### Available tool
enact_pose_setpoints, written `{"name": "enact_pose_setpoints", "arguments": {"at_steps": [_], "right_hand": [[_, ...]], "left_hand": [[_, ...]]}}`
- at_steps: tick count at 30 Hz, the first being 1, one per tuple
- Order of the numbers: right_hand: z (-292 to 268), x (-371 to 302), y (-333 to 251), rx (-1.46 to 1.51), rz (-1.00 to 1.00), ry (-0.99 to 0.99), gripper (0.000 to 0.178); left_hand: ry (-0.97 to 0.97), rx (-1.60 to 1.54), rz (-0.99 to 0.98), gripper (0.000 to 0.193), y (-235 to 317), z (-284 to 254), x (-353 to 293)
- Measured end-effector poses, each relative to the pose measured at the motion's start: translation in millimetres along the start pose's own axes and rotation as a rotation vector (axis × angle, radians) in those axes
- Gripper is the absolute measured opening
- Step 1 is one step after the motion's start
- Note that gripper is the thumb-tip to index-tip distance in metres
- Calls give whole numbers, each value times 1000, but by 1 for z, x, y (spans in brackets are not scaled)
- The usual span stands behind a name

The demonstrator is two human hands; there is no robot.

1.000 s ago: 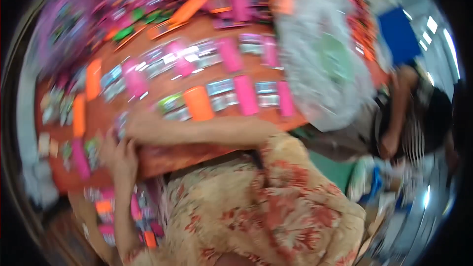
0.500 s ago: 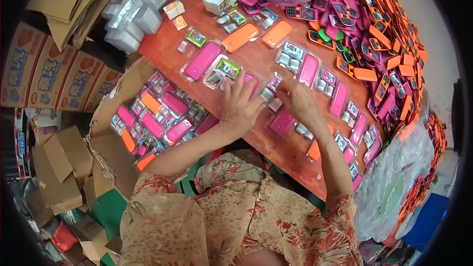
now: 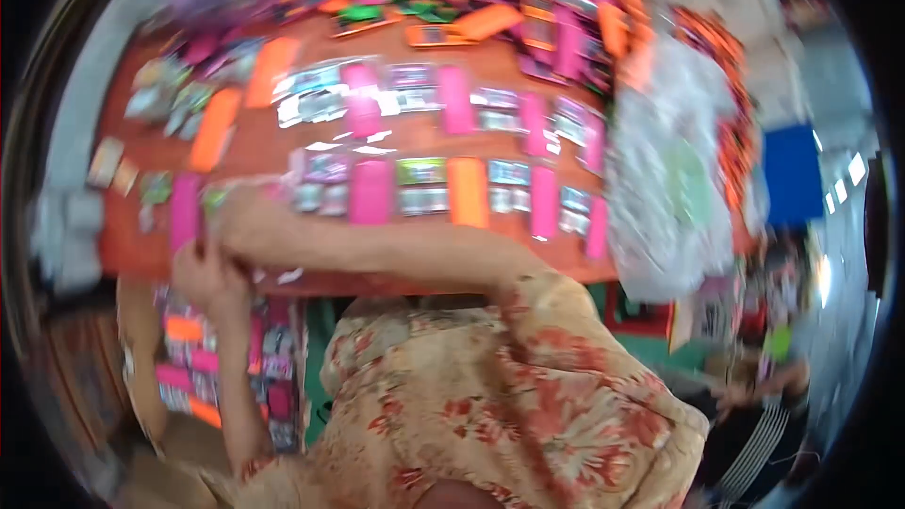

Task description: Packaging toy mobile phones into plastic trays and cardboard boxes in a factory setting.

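Note:
Blurred by motion, my left hand is at the table's near left edge, above an open carton. My right hand reaches across to the left and lies against or just above it. The fingers of both are smeared, so any held thing cannot be made out. Beside them stands a pink toy phone. To the right runs a row of clear plastic trays with pink phones, an orange phone and small silvery pieces. Behind it is a second row, including another pink phone.
The carton below the left edge holds many packed sets. A heap of orange and pink toy phones covers the far side. A translucent plastic bag hangs at the right. Another person's arm shows at the lower right.
My view has swung to the right, so the table now appears squarer and shifted left. My right arm now stretches leftward across the table, and my two hands have come together.

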State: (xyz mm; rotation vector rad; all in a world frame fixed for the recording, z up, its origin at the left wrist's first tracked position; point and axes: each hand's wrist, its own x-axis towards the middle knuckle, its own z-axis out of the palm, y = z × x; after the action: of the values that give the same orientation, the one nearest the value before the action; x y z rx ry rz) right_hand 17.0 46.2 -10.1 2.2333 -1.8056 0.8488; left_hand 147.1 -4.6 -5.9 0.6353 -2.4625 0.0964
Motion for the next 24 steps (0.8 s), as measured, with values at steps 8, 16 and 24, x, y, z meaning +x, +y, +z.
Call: {"name": "enact_pose_setpoints", "arguments": {"at_steps": [8,16,24], "right_hand": [[19,13,-9,159,231,16,14],[39,26,-15,43,195,145,14],[56,66,-4,177,100,-235,16]], "left_hand": [[-108,-123,-210,24,-35,11,-16],[23,-283,-424,31,-30,14,-22],[58,-472,-526,37,-35,19,-27]]}}
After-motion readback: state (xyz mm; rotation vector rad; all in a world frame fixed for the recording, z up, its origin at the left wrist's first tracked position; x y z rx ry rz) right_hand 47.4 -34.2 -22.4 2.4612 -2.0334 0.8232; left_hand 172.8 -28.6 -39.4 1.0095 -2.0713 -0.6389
